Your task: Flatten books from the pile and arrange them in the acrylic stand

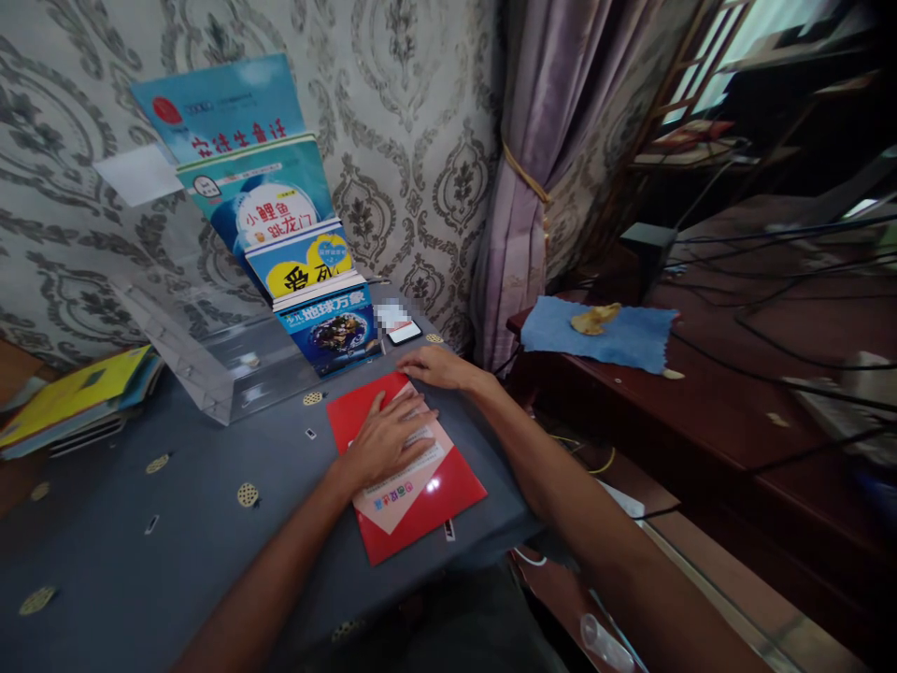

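A red book (459, 481) with a pale pink panel and colourful lettering lies flat on the dark grey tablecloth. My left hand (389, 435) rests palm down on its cover, fingers spread. At the book's far right corner is my right hand (438, 366), its fingers bent together and closed on the corner edge. Beyond the hands, a clear acrylic rack (210, 383) holds several children's books in tiers. In front stands a blue book with a globe (340, 332); behind it come a yellow-and-blue book (301, 266), a teal book (263, 201) and a taller light-blue book (224, 103).
A phone (405, 333) lies beside the rack, its screen partly blurred. Yellow and other books (84, 397) are stacked at the left. To the right, a dark red desk (581, 393) bears a blue cloth (631, 341) and loose black cables (791, 383). A tied purple curtain (519, 234) hangs behind.
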Action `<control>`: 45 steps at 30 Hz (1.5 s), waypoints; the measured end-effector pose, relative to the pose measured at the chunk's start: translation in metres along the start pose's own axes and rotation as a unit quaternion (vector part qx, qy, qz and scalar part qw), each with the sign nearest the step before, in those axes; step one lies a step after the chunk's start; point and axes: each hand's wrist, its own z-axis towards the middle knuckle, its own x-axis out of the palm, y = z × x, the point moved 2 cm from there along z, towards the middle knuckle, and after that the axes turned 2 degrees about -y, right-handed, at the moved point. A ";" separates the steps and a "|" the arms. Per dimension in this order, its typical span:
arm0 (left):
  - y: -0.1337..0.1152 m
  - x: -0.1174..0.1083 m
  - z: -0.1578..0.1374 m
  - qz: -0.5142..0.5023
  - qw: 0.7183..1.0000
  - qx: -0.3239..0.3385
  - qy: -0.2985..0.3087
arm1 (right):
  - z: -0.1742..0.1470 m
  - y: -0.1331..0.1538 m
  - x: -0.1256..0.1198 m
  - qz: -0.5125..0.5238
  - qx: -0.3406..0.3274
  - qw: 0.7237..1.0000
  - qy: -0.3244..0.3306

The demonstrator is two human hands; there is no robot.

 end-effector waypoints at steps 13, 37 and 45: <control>0.035 -0.003 0.023 0.010 1.000 -0.004 -0.004 | 0.001 0.006 0.017 -0.104 0.020 0.994 -0.022; 0.008 -0.007 0.006 -0.017 0.997 0.061 0.032 | 0.003 -0.011 0.023 -0.057 -0.022 0.997 -0.046; 0.000 -0.007 0.005 -0.010 0.997 0.072 0.025 | 0.004 -0.018 0.027 -0.066 -0.025 0.996 -0.060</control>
